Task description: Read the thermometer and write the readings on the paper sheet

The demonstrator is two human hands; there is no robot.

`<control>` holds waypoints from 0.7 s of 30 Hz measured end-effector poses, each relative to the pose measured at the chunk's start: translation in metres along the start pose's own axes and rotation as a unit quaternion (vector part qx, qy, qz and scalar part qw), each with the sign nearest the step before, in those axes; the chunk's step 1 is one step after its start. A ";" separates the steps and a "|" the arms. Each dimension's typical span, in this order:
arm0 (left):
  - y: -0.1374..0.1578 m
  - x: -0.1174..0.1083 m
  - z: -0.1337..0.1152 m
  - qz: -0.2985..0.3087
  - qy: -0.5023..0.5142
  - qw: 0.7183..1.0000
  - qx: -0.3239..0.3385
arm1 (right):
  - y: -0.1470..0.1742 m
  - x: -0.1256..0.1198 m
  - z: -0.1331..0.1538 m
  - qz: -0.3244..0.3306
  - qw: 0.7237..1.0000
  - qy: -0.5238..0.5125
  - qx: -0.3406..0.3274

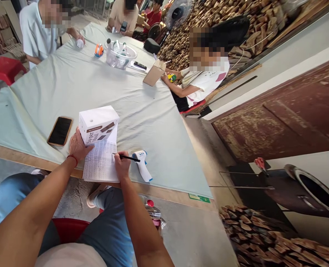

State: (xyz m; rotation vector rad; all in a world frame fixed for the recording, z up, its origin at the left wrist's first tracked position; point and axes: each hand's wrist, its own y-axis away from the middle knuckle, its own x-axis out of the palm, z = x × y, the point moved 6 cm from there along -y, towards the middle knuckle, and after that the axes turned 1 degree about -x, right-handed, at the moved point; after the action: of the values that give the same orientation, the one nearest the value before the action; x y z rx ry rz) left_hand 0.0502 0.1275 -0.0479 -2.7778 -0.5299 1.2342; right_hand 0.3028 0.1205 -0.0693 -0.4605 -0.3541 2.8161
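Note:
My left hand (79, 146), with a red cord on the wrist, grips the lower left side of a white box (97, 115). Its thumb reaches over the paper in front. Brown print and the words "Super Meal" show on the box, which stands on the far part of a sheet of paper (100, 163) covered in handwriting. In my right hand (122, 167) is a black pen (129, 158), its tip over the right part of the sheet. A white and blue infrared thermometer (142, 165) lies just right of that hand. Left of the box rests a phone (60, 131) with a dark screen.
Further along the cloth-covered table (142, 115) stand a clear basin (121, 59) of bottles, an orange and blue tape roll (99, 50) and a black case (151, 46). One person at the right handles a cardboard box (154, 73). Other people sit at the far side.

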 end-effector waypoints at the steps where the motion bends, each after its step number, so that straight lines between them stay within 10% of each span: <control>1: 0.000 0.000 0.000 0.000 -0.003 1.000 0.002 | 0.000 0.000 0.000 0.000 1.000 0.000 0.000; 14: -0.002 0.001 0.006 -0.012 0.049 0.999 0.013 | -0.003 -0.008 -0.002 -0.042 0.998 0.041 -0.037; 21: -0.004 0.005 0.019 -0.038 0.114 0.993 -0.008 | -0.007 -0.003 0.005 0.066 0.966 0.228 -0.102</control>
State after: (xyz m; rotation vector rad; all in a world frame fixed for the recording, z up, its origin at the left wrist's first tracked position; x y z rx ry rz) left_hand 0.0378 0.1313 -0.0634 -2.8298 -0.6216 0.8853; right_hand 0.3054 0.1249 -0.0616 -1.1880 -0.5273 2.6915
